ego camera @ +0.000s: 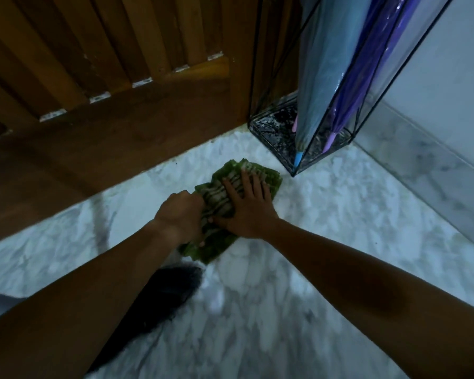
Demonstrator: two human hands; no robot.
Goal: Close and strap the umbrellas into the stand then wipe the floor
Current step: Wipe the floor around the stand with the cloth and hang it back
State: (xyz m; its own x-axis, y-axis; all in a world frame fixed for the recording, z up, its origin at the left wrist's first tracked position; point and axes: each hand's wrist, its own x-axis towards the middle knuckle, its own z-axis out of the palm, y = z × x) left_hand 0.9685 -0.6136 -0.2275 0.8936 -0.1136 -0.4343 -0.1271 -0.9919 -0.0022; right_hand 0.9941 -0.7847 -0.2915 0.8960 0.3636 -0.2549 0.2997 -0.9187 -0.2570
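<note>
Green cloth (220, 199) on marble floor (340, 214)

The cloth (231, 196) is green with pale beige stripes, the floor (326, 242) white marble veined in grey, the door (115, 110) warm brown wood, the stand (274, 129) black-framed with a white-flecked black base, beside a pale blue umbrella (322, 77) and a purple umbrella (367, 77) tipped lilac.

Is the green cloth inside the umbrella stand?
No, the green cloth lies on the floor, gripped by the left hand and pressed by the right hand, outside the umbrella stand.
</note>
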